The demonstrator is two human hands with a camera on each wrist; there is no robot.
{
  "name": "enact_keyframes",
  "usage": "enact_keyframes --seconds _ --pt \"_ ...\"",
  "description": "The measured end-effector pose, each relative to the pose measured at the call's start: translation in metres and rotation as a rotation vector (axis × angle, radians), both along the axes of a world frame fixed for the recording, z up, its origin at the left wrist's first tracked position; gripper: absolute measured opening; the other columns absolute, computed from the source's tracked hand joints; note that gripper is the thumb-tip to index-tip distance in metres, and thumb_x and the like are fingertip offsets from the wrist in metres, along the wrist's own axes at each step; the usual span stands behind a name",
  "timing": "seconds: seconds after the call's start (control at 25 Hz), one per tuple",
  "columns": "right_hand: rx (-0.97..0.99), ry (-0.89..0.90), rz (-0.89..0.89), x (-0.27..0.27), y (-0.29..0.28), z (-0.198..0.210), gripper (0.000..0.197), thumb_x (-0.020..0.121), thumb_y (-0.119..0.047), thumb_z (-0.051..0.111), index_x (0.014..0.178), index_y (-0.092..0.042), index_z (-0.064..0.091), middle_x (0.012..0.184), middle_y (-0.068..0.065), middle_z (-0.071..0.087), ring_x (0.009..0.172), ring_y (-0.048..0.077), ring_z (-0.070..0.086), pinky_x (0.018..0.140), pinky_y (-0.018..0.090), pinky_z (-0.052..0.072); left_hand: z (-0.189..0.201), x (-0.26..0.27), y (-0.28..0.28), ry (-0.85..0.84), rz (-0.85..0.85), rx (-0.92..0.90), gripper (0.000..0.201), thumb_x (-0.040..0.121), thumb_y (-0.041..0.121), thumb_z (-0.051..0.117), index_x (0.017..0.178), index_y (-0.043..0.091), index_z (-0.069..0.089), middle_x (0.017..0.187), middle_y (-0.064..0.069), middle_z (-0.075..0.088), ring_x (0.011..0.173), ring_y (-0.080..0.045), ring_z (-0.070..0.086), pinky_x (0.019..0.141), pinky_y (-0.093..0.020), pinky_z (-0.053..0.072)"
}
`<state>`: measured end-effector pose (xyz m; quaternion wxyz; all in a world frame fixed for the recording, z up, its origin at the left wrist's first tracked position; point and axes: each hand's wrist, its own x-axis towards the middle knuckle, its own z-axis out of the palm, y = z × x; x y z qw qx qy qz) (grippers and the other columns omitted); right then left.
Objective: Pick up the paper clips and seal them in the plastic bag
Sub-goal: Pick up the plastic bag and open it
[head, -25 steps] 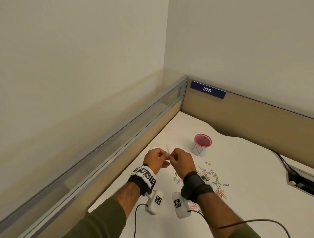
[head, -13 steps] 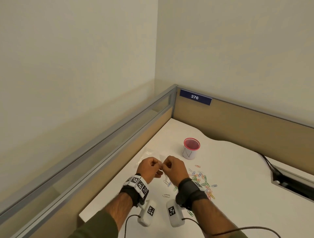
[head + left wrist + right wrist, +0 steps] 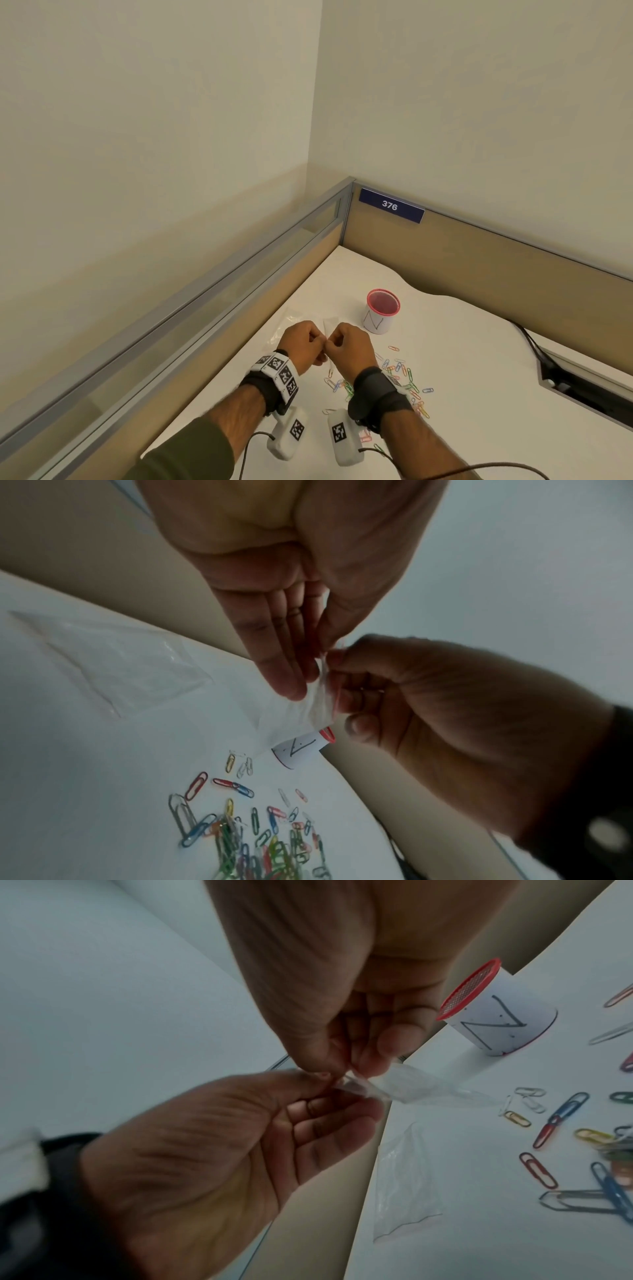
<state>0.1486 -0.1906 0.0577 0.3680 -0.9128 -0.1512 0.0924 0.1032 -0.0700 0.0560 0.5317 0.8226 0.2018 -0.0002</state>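
Desk carries everything: a second flat clear bag at ten o'clock of the hands, a red-rimmed cup at one o'clock, loose paper clips at four o'clock. Raised above it, left hand and right hand pinch opposite lips of the plastic bag with curled fingers. Best, I judge, to peel the lips slowly apart at one corner, keeping each pinch near the seal.
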Motion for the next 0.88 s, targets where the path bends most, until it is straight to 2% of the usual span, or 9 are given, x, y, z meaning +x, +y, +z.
enact_keyframes --seconds 0.08,0.2,0.28,0.4,0.52,0.68,0.76,0.8,0.88 --pt "-0.021 0.027 -0.038 0.001 0.006 -0.001 0.013 0.082 -0.02 0.062 0.071 -0.018 0.055 0.068 -0.002 0.058 0.063 0.014 0.051 0.066 0.03 0.052 0.003 0.002 -0.002 0.03 -0.017 0.144 0.011 0.1 0.015 0.052 0.093 0.011 0.06 0.085 -0.006 0.073 0.07 -0.013 0.071 0.065 -0.023 0.058" --pt "-0.032 0.012 -0.094 0.01 0.008 0.001 0.016 0.079 -0.017 0.062 0.068 -0.018 0.05 0.064 -0.001 0.053 0.059 0.015 0.047 0.063 0.032 0.05 0.004 0.004 0.0 0.05 -0.031 0.264 0.011 0.095 0.015 0.053 0.085 0.016 0.052 0.09 -0.008 0.07 0.08 -0.021 0.072 0.072 -0.035 0.061" --pt "-0.036 0.014 -0.12 0.016 0.006 0.001 0.015 0.078 -0.019 0.062 0.069 -0.019 0.05 0.064 -0.001 0.052 0.058 0.015 0.046 0.063 0.034 0.051 0.003 0.002 0.003 0.05 -0.051 0.282 0.016 0.092 0.016 0.055 0.079 0.02 0.048 0.083 -0.005 0.067 0.074 -0.02 0.067 0.069 -0.034 0.057" --pt "-0.125 0.023 -0.041 0.016 0.005 -0.001 0.012 0.081 -0.03 0.063 0.083 -0.023 0.054 0.075 -0.002 0.06 0.066 0.015 0.054 0.066 0.034 0.052 0.003 -0.001 0.001 0.019 -0.096 0.319 0.02 0.092 0.016 0.057 0.077 0.022 0.046 0.078 0.003 0.055 0.065 -0.011 0.049 0.063 -0.024 0.046" --pt "-0.239 0.016 0.016 0.015 0.003 -0.004 0.017 0.084 -0.032 0.063 0.097 -0.025 0.055 0.092 -0.001 0.066 0.078 0.018 0.061 0.07 0.027 0.05 0.001 0.0 0.002 0.009 -0.122 0.33 0.023 0.09 0.015 0.059 0.074 0.023 0.043 0.082 0.003 0.05 0.066 -0.009 0.045 0.063 -0.021 0.04" --pt "-0.249 -0.017 -0.062 0.025 -0.011 -0.002 0.007 0.09 -0.022 0.054 0.094 -0.021 0.06 0.09 0.001 0.065 0.08 0.02 0.061 0.078 0.03 0.054 -0.009 -0.002 0.015 0.015 -0.132 0.342 0.022 0.087 0.026 0.062 0.075 0.021 0.044 0.087 0.002 0.051 0.072 -0.014 0.049 0.076 -0.037 0.054" --pt "-0.227 -0.001 -0.055 0.03 -0.016 -0.003 0.008 0.088 -0.019 0.054 0.09 -0.02 0.061 0.091 0.001 0.065 0.081 0.021 0.061 0.077 0.03 0.052 -0.017 -0.007 0.021 -0.052 -0.116 0.265 0.03 0.082 0.044 0.073 0.096 0.027 0.053 0.107 0.006 0.058 0.092 -0.012 0.059 0.089 -0.039 0.056" --pt "-0.208 0.009 -0.047 0.031 -0.017 -0.003 0.008 0.087 -0.018 0.054 0.088 -0.02 0.062 0.092 0.002 0.066 0.082 0.021 0.062 0.077 0.031 0.053 -0.019 -0.009 0.022 -0.065 -0.144 0.252 0.055 0.074 0.052 0.08 0.117 0.031 0.052 0.126 0.008 0.056 0.112 -0.012 0.058 0.099 -0.038 0.053" --pt "-0.139 0.045 -0.014 0.032 -0.016 -0.005 0.009 0.088 -0.018 0.056 0.087 -0.021 0.064 0.094 0.002 0.068 0.081 0.022 0.064 0.081 0.035 0.056 -0.022 -0.008 0.021 -0.015 -0.253 0.326 0.112 0.06 0.058 0.088 0.151 0.034 0.026 0.159 0.008 0.032 0.145 -0.015 0.034 0.118 -0.042 0.037"
